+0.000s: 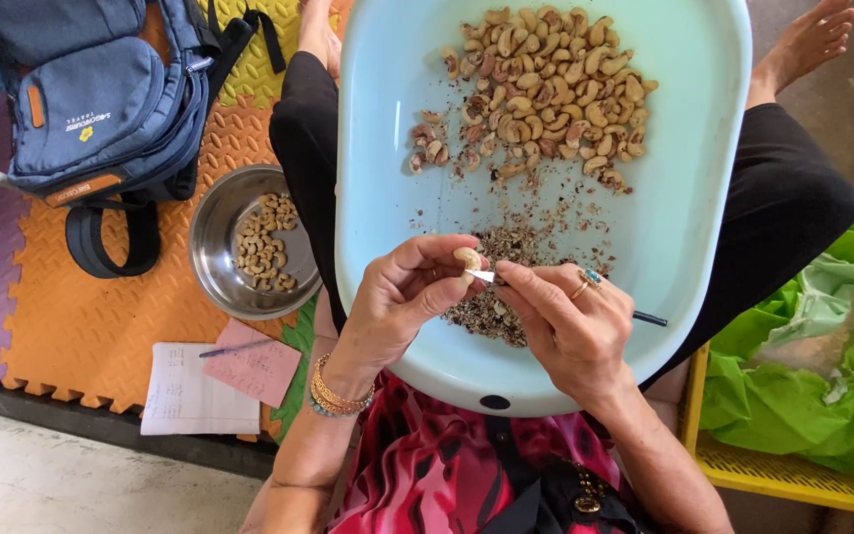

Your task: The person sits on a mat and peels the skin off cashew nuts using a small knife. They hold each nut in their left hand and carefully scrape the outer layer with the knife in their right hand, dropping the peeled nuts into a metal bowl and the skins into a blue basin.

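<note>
One cashew nut (467, 257) sat pinched between thumb and fingers of my left hand (402, 297), closed on it just above the near part of the pale blue basin (704, 148) in my lap. My right hand (570, 326) was closed around a small knife (480, 276); its pale tip touched the nut, and the dark handle end stuck out past my little finger. The two hands met at the nut.

Risks, as I judged them: the blade pointed toward my left fingertips, so a slip on the curved kernel could nick them. Too hard a scrape could split the kernel. The basin rested only on my crossed legs, so a shift of a knee could tip it and spill the heap of unpeeled nuts (546, 89) at its far side.

Surface: husk scraps (506, 277) lay scattered under my hands. Peeled kernels sat in a steel bowl (212, 222) to my left, on orange foam floor tiles (81, 316). Nearby lay a blue backpack (101, 99), a notepad with a pen (190, 391), and, on my right, a yellow crate (793, 475) holding a green bag (822, 396).
</note>
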